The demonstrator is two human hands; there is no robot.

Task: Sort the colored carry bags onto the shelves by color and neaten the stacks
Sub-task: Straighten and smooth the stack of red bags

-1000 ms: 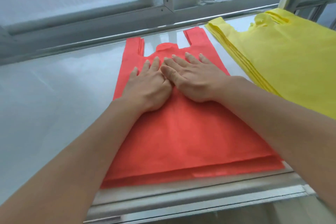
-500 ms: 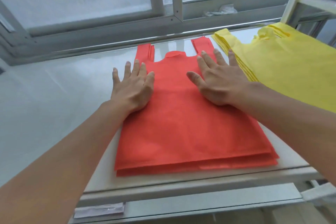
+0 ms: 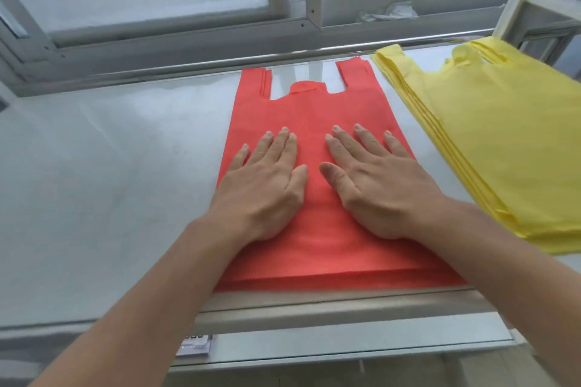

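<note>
White shelf [image 3: 110, 166] carries the yellow bag stack [image 3: 496, 135] beside the red bag stack [image 3: 314, 110]. Left hand [image 3: 261, 188] and right hand [image 3: 380, 188] press it flat-fingered; probably light, soft, slippery layers, best gripped by edges.

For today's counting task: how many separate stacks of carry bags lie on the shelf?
2. The red stack lies mid-shelf under the left hand and right hand; the yellow stack lies to its right, partly cut off by the frame, so more may be hidden.
</note>
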